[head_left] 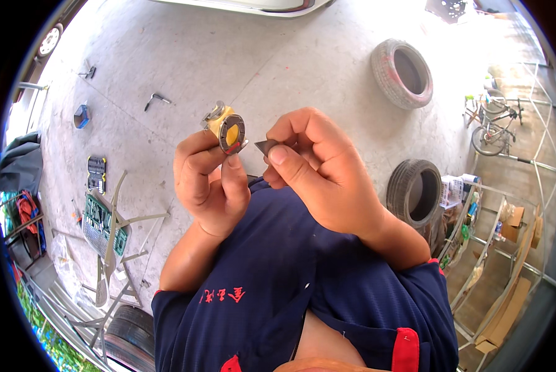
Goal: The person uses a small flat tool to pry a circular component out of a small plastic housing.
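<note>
In front of my chest, my left hand [211, 170] pinches a small round yellow part [231, 133] between thumb and fingers. The part has a dark ring around its face, a red patch low on the ring and a silvery metal piece [215, 111] on top; its exact kind I cannot make out. Close by on the right, my right hand [318, 167] is closed, thumb against forefinger, on a small dark pointed flat piece [263, 147]. That piece's tip faces the yellow part, with a narrow gap between them. Curled fingers hide its other end.
Tires [403, 74] lie on the concrete floor at right, one [414, 192] nearer me. A folding chair [113, 229] holding a green tool case [104, 223] stands left, near a black bit set [97, 173]. Beyond lie a blue container [82, 116] and hand tool [158, 99]. Metal racks [494, 266] stand right.
</note>
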The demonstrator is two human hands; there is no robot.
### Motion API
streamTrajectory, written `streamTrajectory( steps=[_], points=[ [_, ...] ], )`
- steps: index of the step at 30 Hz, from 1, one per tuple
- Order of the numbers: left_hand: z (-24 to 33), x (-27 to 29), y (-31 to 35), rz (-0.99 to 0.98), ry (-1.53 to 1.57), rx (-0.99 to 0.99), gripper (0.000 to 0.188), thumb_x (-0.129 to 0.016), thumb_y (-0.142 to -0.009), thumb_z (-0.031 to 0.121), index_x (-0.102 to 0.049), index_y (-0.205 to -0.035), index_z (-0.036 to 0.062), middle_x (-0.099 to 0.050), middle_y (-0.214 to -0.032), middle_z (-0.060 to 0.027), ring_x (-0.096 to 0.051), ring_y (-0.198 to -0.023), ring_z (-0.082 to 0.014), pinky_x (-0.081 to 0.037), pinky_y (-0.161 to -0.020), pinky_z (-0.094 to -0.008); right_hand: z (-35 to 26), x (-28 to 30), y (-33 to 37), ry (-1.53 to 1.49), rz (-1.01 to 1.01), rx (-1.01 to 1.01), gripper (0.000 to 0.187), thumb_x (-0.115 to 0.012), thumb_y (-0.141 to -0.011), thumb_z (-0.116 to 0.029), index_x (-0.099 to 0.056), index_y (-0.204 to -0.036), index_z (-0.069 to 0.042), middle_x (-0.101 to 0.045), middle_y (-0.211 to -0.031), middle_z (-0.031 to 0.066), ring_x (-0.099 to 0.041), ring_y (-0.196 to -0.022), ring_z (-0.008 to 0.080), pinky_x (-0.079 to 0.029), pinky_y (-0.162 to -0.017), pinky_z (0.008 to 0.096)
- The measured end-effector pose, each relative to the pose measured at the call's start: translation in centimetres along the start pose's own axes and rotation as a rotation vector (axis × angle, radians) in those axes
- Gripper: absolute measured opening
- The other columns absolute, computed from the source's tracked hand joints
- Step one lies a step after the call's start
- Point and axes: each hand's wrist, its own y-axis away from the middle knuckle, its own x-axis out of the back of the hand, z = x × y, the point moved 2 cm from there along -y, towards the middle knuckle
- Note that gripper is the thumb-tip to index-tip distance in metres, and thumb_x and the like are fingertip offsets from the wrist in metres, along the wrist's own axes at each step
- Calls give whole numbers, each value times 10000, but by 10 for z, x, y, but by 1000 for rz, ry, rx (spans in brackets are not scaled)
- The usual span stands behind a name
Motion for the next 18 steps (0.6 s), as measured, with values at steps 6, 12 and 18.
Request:
streamTrajectory(
  steps=[6,12,18],
  points=[
    [3,2,-1,-24,-72,-59,109,-730,-907,-27,-643,-962,8,-706,-1069,-168,-684,-902,-266,-550,-770,-342,4,-7,-1,138,13,-27,144,-607,-1078,-23,-551,-1209,-6,-646,-1010,45,-602,-821,57,-520,-722,226],
    [7,5,-4,-43,-115,-85,117,-736,-897,-28,-642,-954,12,-705,-1061,-170,-686,-907,-272,-551,-771,-348,2,-11,-6,198,24,82,170,-665,-1013,-8,-560,-1145,5,-698,-961,123,-708,-850,190,-576,-754,323],
    [8,6,-5,-48,-128,-88,118,-737,-894,-31,-645,-954,11,-704,-1063,-171,-691,-916,-275,-554,-773,-349,2,-12,-7,202,21,77,163,-665,-1010,-3,-562,-1136,6,-704,-966,124,-723,-864,190,-588,-764,326]
  ],
)
